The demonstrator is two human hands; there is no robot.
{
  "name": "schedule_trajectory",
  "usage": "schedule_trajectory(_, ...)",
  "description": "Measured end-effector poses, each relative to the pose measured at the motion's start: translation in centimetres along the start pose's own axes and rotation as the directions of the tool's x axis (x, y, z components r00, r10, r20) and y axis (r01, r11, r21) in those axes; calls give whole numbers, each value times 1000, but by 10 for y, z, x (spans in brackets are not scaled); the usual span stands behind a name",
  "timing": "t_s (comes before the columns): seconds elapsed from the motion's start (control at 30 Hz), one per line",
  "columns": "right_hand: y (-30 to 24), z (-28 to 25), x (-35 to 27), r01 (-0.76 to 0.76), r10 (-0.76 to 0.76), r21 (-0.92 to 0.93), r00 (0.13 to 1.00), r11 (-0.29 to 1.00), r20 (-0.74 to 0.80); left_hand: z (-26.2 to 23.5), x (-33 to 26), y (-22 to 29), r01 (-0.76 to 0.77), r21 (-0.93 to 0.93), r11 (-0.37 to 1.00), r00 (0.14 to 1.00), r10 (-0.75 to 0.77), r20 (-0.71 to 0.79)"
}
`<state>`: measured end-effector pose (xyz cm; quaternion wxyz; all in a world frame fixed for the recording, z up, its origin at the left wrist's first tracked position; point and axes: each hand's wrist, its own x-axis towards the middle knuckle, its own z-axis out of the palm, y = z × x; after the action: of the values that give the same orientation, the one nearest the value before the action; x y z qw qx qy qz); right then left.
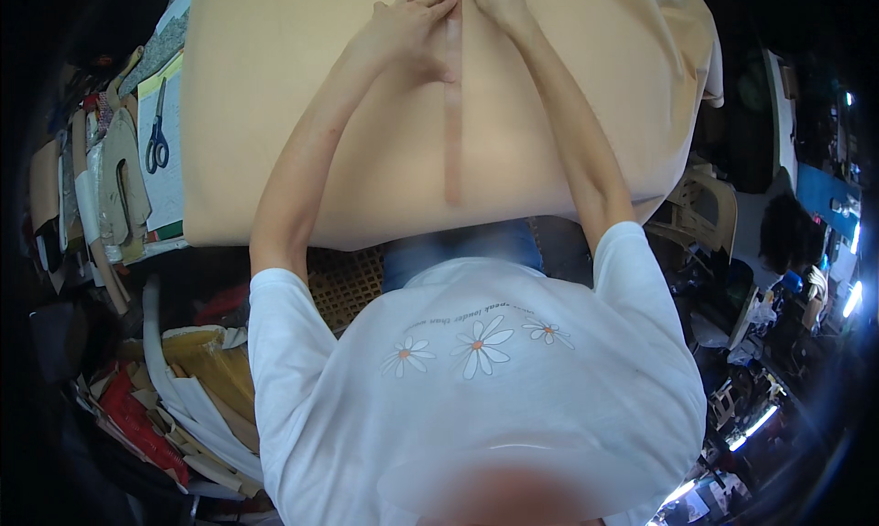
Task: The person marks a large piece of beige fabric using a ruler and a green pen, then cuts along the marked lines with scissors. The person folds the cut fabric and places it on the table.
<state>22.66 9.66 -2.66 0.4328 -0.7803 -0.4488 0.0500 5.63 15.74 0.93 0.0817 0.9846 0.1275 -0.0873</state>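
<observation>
A large sheet of tan, leather-like material (366, 178) covers the table in front of me. Down its middle runs a long, narrow, see-through strip (453, 160) of brownish tint, like a ruler. My left hand (417, 33) rests along the strip's left side, thumb and fingers spread and fingertips touching it; it grips nothing. On the other side, my right hand (495, 0) lies close against the strip near the top edge of the picture. Its fingers are mostly cut off there, so what they hold, if anything, is hidden.
Blue-handled scissors (157, 141) lie on papers (174, 192) left of the sheet, beside stacked patterns and scraps (119, 178). More rolls and offcuts (197, 407) fill the lower left. A tan chair (700, 206) stands at the right, by the sheet's hanging edge.
</observation>
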Motion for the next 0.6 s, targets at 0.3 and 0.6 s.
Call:
schedule_trajectory(0.3,-76,-49,-153,-293,272,52,929,955,252,0,1,0,2,-15,1000,1000,-2,-16)
schedule_trajectory(0.6,-7,-54,-65,-93,197,425,958,900,-206,-8,9,22,-15,-108,994,1000,14,-12)
